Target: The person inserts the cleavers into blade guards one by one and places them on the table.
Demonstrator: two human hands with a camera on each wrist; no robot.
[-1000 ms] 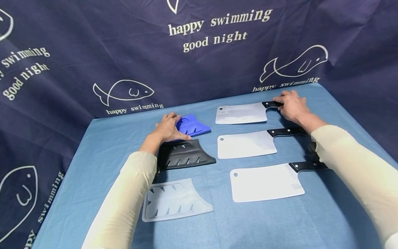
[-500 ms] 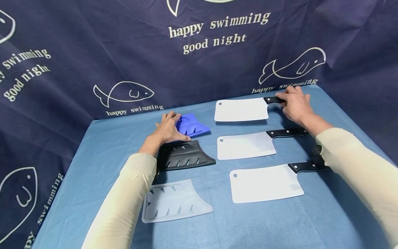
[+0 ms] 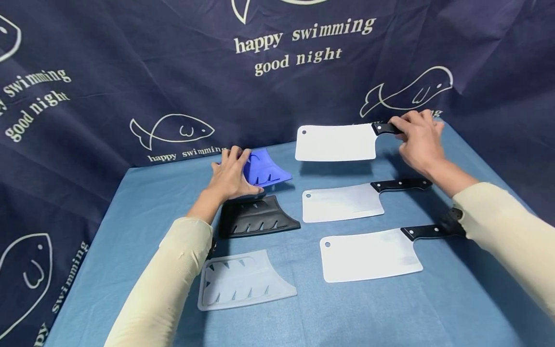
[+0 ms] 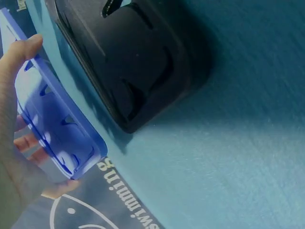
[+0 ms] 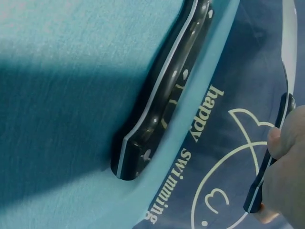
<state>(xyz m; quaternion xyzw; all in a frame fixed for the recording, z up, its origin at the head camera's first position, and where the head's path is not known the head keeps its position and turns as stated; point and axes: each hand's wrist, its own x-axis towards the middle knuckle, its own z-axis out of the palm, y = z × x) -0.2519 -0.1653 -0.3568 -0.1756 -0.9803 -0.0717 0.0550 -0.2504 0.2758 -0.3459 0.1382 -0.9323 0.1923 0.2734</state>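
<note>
My left hand (image 3: 230, 176) grips a blue blade guard (image 3: 265, 168) across its width, thumb on the near edge and fingers on the far one. In the left wrist view that guard (image 4: 59, 119) is raised off the cloth. At the far right, my right hand (image 3: 420, 142) holds the far cleaver (image 3: 336, 143) by its black handle (image 5: 259, 186). Its white blade hangs level above the table, pointing left towards the blue guard, with a gap between them. Just in front of the left hand lies a black blade guard (image 3: 260, 219).
A translucent white blade guard (image 3: 247, 282) lies nearest on the left. Two more cleavers, the middle one (image 3: 342, 205) and the near one (image 3: 370, 258), lie with handles to the right. A dark printed curtain (image 3: 277, 101) stands behind the blue tablecloth (image 3: 303, 323).
My right hand has lifted the far cleaver off the table. The left hand has raised the blue blade guard slightly. The other guards and cleavers have stayed in place.
</note>
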